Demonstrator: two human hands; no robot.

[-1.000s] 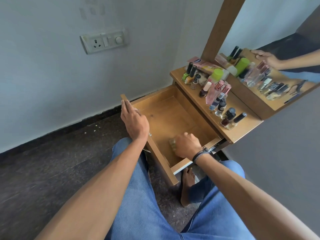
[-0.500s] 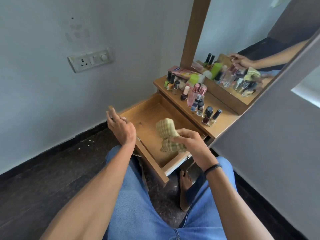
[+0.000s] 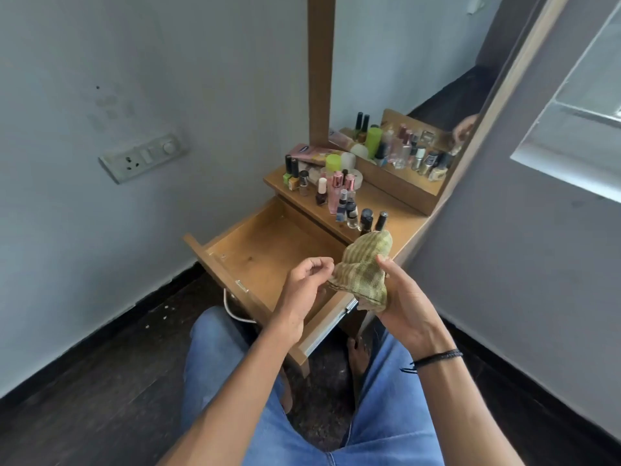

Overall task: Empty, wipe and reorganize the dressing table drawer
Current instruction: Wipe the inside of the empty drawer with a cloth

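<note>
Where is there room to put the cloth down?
The drawer is bare inside, wall to wall. The tabletop has a bare strip between the bottles and the mirror, widest at its right end. Its left end is crowded with bottles.

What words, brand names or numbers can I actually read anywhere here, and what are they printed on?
No text here is legible.
Pink squeeze tube lying behind the bottles: dark oval logo, too blurred to read.
Small glass cosmetic bottles: labels too small to read.
Patterned black-and-white bottle label in the mirror reflection: blurred, unreadable.
Grey wall switch plate: no legible marking.
</note>
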